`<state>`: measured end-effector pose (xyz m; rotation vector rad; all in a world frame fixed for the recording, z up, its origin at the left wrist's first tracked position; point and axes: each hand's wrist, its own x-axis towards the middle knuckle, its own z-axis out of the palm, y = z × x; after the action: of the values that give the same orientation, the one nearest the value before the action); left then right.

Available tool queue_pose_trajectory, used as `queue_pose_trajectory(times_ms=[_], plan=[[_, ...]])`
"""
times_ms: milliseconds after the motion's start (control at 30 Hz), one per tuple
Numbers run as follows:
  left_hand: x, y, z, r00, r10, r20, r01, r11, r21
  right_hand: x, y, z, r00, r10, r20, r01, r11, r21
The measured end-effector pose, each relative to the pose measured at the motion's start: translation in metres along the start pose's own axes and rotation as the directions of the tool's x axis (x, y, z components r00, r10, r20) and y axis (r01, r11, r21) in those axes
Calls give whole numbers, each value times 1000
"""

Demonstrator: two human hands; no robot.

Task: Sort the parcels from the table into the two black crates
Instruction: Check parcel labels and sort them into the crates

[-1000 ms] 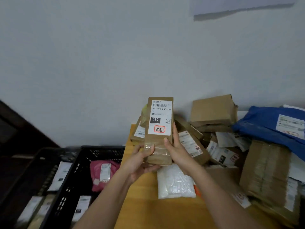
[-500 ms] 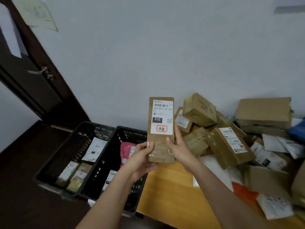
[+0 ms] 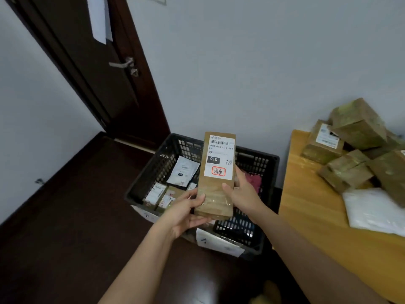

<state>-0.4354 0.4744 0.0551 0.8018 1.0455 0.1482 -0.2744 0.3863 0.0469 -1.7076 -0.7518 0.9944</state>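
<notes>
Dark wooden door at upper left, metal handle on it, white paper sheet fixed to its face; pale wall behind everything; dark floor below. Wooden table at right edge, bearing a heap of brown cardboard boxes and a white plastic mailer lying just in front of the heap. Two black crates on the floor between door and table, standing side by side and touching: left crate containing a white envelope and several small labelled packets; right crate containing a pink parcel, largely hidden. Long brown parcel held upright in the air above the crates, white shipping label facing the camera, marked "010" with a red-ringed handwritten stamp. Parcel blocking the view of the wall shared by the crates and much of the right crate's interior. Left hand grasping the parcel's lower left edge, thumb across the front, fingers curled beneath. Right hand grasping the right edge, thumb on the front, fingers wrapped behind.
</notes>
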Motion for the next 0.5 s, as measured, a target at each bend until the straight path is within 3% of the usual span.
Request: queue_pose_trajectory(times_ms=[267, 500], plan=[[37, 9, -54, 998, -14, -63, 18, 997, 71, 46, 6, 54, 988, 155, 21, -152, 985, -81], [102, 63, -109, 990, -14, -138, 39, 983, 180, 139, 13, 113, 963, 265, 40, -264, 964, -37]])
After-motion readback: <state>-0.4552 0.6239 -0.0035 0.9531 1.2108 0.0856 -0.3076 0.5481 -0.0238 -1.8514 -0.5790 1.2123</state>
